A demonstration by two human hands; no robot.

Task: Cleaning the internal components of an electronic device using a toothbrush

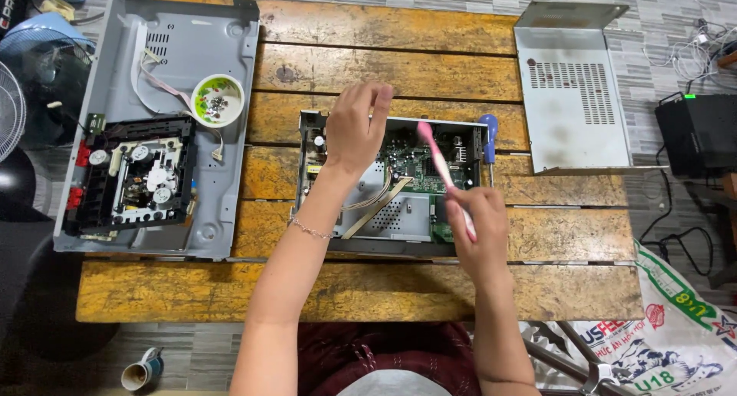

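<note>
Fingers of the right hand (476, 223) pinched a pink toothbrush (444, 169), its head over the green circuit board (418, 162) inside the open chassis (388, 185) on the wooden bench (384, 66). The left hand (355, 127) rested on the chassis's rear edge, fingers loosely curled.

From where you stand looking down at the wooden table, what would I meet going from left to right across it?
Large open grey player case → small green-rimmed bowl of screws → left hand on the small open device → pink toothbrush in the right hand → blue-handled screwdriver → grey metal cover.
</note>
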